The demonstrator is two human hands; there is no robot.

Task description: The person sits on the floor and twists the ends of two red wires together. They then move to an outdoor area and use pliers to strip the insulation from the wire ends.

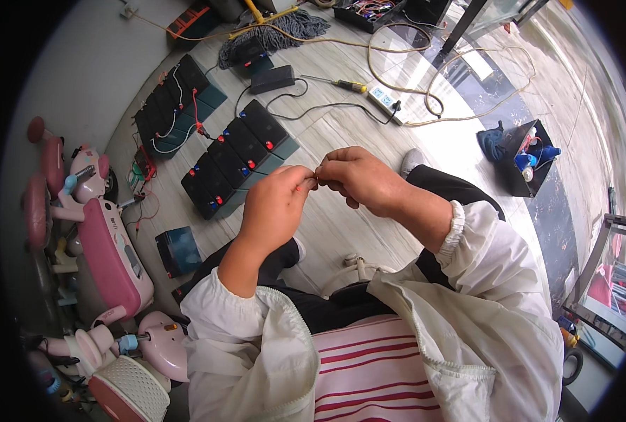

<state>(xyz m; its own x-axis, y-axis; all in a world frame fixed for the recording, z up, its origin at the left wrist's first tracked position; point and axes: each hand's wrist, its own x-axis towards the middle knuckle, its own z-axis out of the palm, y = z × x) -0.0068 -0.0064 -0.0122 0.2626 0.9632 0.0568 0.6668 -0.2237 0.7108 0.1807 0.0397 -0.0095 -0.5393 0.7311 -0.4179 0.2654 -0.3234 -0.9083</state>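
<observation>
Meeting, left hand (274,204), right hand (362,179), perhaps one orange bit (298,188), one screwdriver (350,86)

A: Where are your left hand (274,204) and right hand (365,179)?

B: Your fingertips meet in front of you. A small orange-red thing (298,188) shows between your left fingers, too tiny to identify.

A: And what lies on the floor (334,137) ahead?

B: Just beyond your left hand you have a row of black batteries (237,149) with red and blue terminals. Past them lie a black power adapter (272,79), a screwdriver (351,86) and a white power strip (383,103).

A: To your left?

B: A pink ride-on toy (109,246).
</observation>
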